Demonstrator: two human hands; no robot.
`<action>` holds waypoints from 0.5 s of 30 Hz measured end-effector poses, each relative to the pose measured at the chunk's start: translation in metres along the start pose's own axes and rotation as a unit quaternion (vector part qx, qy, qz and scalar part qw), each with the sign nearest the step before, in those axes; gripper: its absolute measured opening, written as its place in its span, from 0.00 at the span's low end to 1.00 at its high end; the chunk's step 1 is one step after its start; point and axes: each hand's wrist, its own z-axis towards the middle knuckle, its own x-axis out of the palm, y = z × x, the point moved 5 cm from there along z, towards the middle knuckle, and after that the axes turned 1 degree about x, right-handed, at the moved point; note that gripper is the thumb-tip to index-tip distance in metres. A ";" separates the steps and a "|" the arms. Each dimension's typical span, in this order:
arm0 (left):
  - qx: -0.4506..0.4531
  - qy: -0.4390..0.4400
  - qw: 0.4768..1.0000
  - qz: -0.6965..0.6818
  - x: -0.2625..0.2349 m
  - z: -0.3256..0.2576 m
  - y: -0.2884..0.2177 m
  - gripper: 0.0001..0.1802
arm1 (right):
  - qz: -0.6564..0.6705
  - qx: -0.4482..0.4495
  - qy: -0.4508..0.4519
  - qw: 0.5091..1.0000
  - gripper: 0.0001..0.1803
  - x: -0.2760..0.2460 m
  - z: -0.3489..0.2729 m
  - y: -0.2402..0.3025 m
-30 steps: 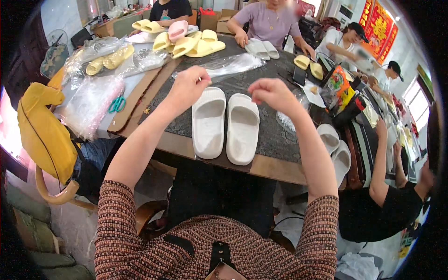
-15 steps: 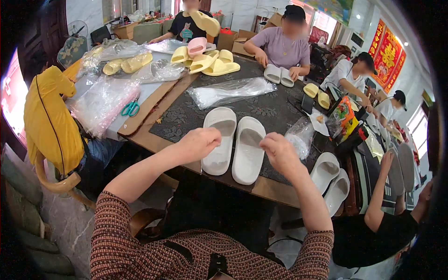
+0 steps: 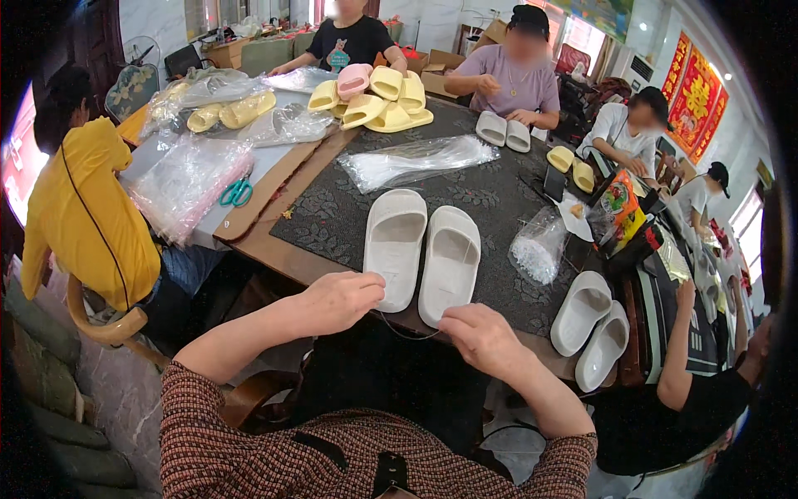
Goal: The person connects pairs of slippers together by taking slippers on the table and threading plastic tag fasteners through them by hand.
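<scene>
Two pale grey slide sandals lie side by side at the table's near edge, the left slide (image 3: 394, 273) and the right slide (image 3: 450, 283), toes pointing away from me. My left hand (image 3: 342, 301) is closed in a pinch by the heel of the left slide. Just below the heel of the right slide, my right hand (image 3: 484, 334) is pinched too. A thin cord (image 3: 407, 336) sags in a loop between my fingertips, its ends hidden in both pinches. A fine thread-like line also shows at the right slide's strap.
Beyond the slides lies a clear bag of white strips (image 3: 420, 162); another bag (image 3: 538, 249) is at right. A second grey pair (image 3: 582, 314) stands at the right edge. Yellow and pink slides (image 3: 363, 108), teal scissors (image 3: 237, 193) and co-workers surround the table.
Both my hands have moved down from beside the straps to the slides' heels, and the cord now shows between them. Across the table, the person in black has lowered a yellow slide onto the pile.
</scene>
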 end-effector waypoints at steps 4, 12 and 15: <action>0.004 0.010 1.000 0.005 -0.002 -0.002 -0.004 0.07 | 0.014 -0.024 0.003 1.000 0.12 0.012 -0.002 0.003; -0.004 0.052 0.998 0.020 0.006 -0.008 0.000 0.09 | 0.030 -0.032 0.022 0.999 0.10 0.021 -0.004 0.004; -0.005 0.050 0.999 0.007 0.011 -0.006 0.003 0.09 | 0.027 -0.028 0.012 0.999 0.10 0.025 -0.006 -0.001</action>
